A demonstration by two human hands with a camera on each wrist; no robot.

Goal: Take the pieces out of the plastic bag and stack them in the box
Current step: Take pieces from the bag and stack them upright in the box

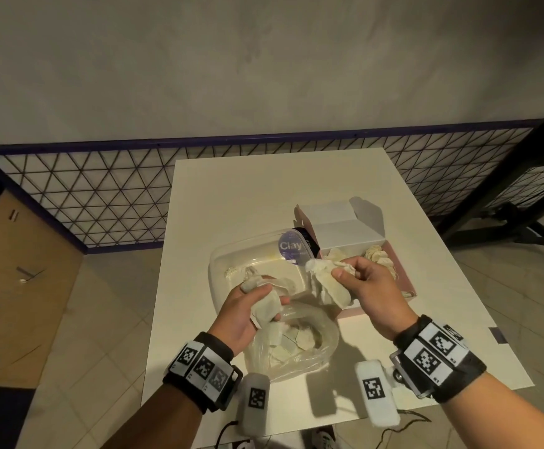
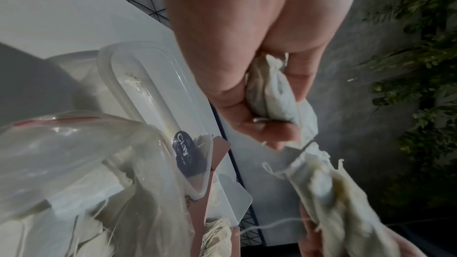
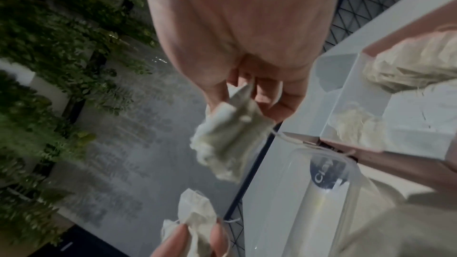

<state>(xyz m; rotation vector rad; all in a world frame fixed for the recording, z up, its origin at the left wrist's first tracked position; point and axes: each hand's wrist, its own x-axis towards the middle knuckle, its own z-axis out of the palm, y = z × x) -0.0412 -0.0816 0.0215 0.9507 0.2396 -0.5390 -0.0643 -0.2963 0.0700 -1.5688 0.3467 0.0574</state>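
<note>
Two hands (image 1: 300, 293), pieces (image 2: 269, 93) pinched

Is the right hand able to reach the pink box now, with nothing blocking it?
Probably yes: the right hand, holding pieces, hovers at the open pink box, and nothing lies between them.

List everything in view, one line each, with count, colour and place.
table: one, white, centre.
pink box: one, open, white inside, on the table's right; some cream tea bags inside.
clear container: one, transparent, left of the box, purple "Clay" sticker on it.
plastic bag: one, clear, near table edge, more tea bags inside.
held tea bags: two bunches, cream, one in each hand above the table.
cardboard box: one, brown, on the floor at left.
mesh fence: black, behind the table.
left hand: grips one bunch.
right hand: pinches the other.
</note>
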